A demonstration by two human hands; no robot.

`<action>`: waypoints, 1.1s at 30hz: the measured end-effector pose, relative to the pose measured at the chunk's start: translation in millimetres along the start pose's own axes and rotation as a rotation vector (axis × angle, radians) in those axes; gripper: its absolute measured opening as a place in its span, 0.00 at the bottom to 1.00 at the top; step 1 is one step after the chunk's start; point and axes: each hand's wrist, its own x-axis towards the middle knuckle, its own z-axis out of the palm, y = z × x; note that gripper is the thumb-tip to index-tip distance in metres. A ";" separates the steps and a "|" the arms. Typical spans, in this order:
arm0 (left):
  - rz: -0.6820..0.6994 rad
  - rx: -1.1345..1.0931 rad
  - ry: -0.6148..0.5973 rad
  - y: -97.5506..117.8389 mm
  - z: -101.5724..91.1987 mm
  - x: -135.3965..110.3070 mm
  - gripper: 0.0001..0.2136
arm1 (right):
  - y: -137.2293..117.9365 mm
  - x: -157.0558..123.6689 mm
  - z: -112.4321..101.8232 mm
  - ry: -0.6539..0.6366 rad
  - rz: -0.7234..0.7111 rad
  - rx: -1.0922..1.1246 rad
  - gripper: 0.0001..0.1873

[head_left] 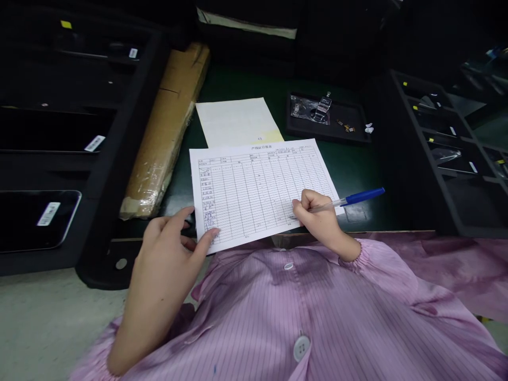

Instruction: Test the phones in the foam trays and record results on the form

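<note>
A printed form with a table grid and handwritten entries down its left column lies slightly turned on the dark green table. My left hand holds its lower left corner, the thumb on top and the other fingers at the edge and partly hidden below. My right hand is closed round a clear ballpoint pen with a blue cap on its back end. The pen's tip meets the form near its lower right part. Behind the form, partly covered by it, is a blank white sheet with a yellowish corner.
A long taped cardboard piece lies to the left. At the back right, a black tray holds a plastic bag, a metal clasp and small parts. Black foam racks with labelled dark panels stand left and right.
</note>
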 end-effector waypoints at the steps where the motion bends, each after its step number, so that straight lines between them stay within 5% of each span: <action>1: 0.006 -0.003 -0.006 0.6 -0.8 0.3 0.22 | 0.3 -0.1 0.2 -0.004 -0.002 -0.001 0.19; 9: -0.002 -0.114 0.019 4.4 -0.9 -1.2 0.19 | -0.4 -2.2 -1.4 0.056 0.041 0.114 0.21; 17: -0.510 -1.017 -0.024 23.7 -9.5 5.0 0.35 | -2.8 -1.0 -3.2 0.097 0.078 0.199 0.20; 23: -0.661 -1.248 0.236 54.2 -8.4 0.2 0.36 | -4.4 0.3 -3.3 0.123 0.094 0.287 0.21; 26: -0.711 -1.364 0.026 66.4 -2.8 -2.8 0.32 | -2.3 0.3 -2.4 0.139 0.103 0.339 0.21; 29: -0.698 -1.255 -0.103 66.9 0.4 -2.3 0.37 | 2.6 -1.1 -3.1 0.187 0.128 0.425 0.22; 33: -0.623 -1.073 -0.138 55.1 -9.2 -1.5 0.36 | 8.6 -4.0 -15.9 0.461 0.034 0.601 0.23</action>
